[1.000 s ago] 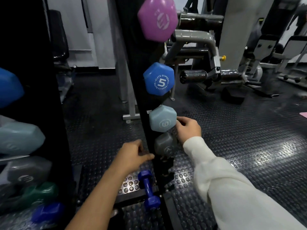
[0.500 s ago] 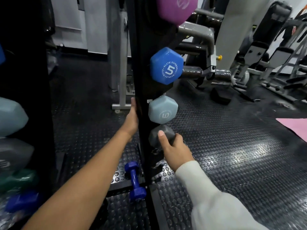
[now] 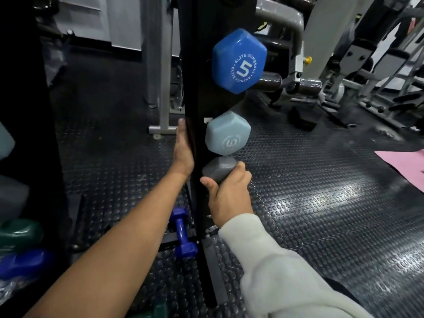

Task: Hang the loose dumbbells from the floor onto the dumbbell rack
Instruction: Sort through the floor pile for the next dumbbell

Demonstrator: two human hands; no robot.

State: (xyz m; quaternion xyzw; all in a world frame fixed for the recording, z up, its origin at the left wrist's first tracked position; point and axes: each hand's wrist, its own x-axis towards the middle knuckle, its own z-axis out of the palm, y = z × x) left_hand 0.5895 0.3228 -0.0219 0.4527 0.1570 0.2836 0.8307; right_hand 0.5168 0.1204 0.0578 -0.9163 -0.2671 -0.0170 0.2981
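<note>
Head view: right hand [image 3: 229,198] wraps its grip around the grey dumbbell [image 3: 218,168] on the black rack [image 3: 195,88]. Just above sits the pale-blue dumbbell [image 3: 227,134]. Left hand [image 3: 183,150] lies flat against the rack's side, holding nothing.

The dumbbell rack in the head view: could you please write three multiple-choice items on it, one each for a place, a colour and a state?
1. Where is the small dark-blue dumbbell?
A. on the floor by the rack's foot
B. hung at the top
C. in the left hand

2. What colour is the dumbbell marked 5?
A. green
B. blue
C. pink

3. What is the right hand doing?
A. hanging idle
B. lying flat on the floor
C. gripping the grey dumbbell

Answers:
1 A, it lies low on the studded floor.
2 B, its hexagonal end is blue.
3 C, the fingers curl round the grey head.
</note>
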